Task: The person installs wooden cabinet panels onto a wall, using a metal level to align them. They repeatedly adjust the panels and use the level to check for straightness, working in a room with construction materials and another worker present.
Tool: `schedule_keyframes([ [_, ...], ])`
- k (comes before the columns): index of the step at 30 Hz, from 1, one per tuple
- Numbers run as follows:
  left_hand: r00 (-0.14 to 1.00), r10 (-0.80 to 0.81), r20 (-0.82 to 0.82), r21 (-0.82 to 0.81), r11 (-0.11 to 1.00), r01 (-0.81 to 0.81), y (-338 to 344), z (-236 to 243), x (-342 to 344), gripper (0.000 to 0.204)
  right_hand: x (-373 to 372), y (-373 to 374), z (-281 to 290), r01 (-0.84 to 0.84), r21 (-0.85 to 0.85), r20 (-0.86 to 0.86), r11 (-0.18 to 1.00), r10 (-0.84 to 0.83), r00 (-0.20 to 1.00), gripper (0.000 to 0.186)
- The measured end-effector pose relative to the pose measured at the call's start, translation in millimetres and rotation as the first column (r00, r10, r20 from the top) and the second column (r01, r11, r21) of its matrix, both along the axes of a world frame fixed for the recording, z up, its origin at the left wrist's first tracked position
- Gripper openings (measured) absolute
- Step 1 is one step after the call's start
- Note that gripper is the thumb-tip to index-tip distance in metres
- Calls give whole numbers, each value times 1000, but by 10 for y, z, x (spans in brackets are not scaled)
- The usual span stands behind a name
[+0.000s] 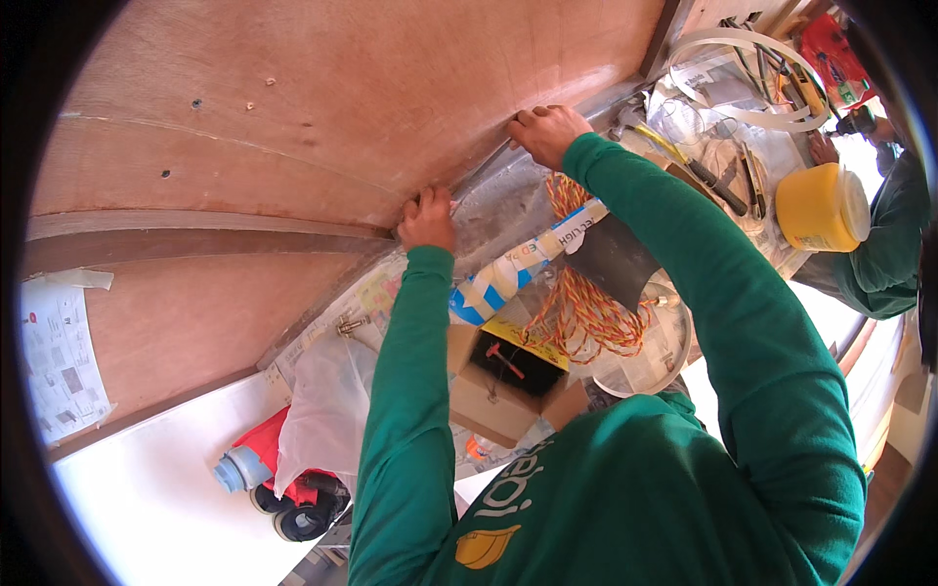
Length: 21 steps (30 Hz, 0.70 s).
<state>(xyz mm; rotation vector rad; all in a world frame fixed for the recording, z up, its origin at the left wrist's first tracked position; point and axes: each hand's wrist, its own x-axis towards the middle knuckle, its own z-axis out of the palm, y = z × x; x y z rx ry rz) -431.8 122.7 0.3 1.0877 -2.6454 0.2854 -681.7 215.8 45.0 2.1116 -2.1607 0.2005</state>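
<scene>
Both arms, in green sleeves, reach out to the foot of a brown wooden panel (391, 88). My left hand (427, 223) is closed at the panel's lower edge, its fingers curled against the wood. Farther right along that edge, my right hand (550, 135) also has bent, closed fingers. Between the two hands runs a thin dark strip (484, 173), close to the panel; whether it is loose or part of the edge I cannot tell. What the fingertips pinch is hidden. Just below lies a blue and white tube wrapped with tape (523, 262).
Twisted orange wire (589, 317) and an open cardboard box (489, 405) lie nearest me. At right are a hammer (660, 142), a yellow tub (821, 207) and a coiled pale strip (684, 59). Another person's sleeve (884, 249) shows there. A plastic bag (327, 400) sits left.
</scene>
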Motion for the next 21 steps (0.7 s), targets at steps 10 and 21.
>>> schedule_keyframes([
  [10, 993, -113, -31, 99, 988, 115, -64, 79, -31, 19, -17, 67, 117, -107, -166, -41, 980, 101, 994, 20],
  [21, 991, -100, 85, 96, 991, 92, 19, 6, -122, 19, -137, 36, -215, 57, -40, -24, 998, -58, 998, 25],
])
